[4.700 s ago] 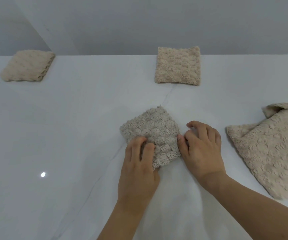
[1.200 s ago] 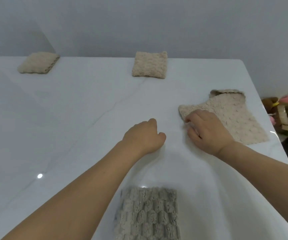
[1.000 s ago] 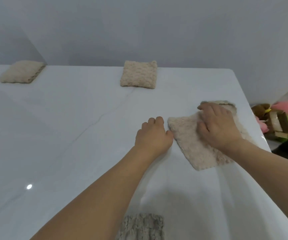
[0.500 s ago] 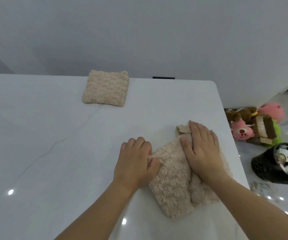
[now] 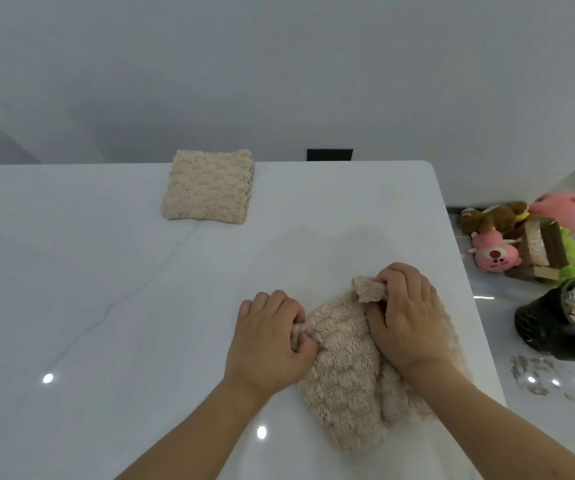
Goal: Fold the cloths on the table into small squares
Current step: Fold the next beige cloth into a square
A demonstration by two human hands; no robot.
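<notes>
Now the beige cloth (image 5: 348, 382) lay crumpled near the right edge of the white table (image 5: 106, 306); your left hand (image 5: 268, 344) pinched its left edge, your right hand (image 5: 407, 317) gripped its far corner. Another folded cloth (image 5: 209, 187) rested well apart, near the far edge.

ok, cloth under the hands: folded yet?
Not yet. The cloth lies bunched and rumpled; left hand and right hand each grip a corner.

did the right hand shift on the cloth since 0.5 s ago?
Yes. The right hand lay flat on the cloth; now it grips its far corner, the cloth still near the table's right edge.
</notes>
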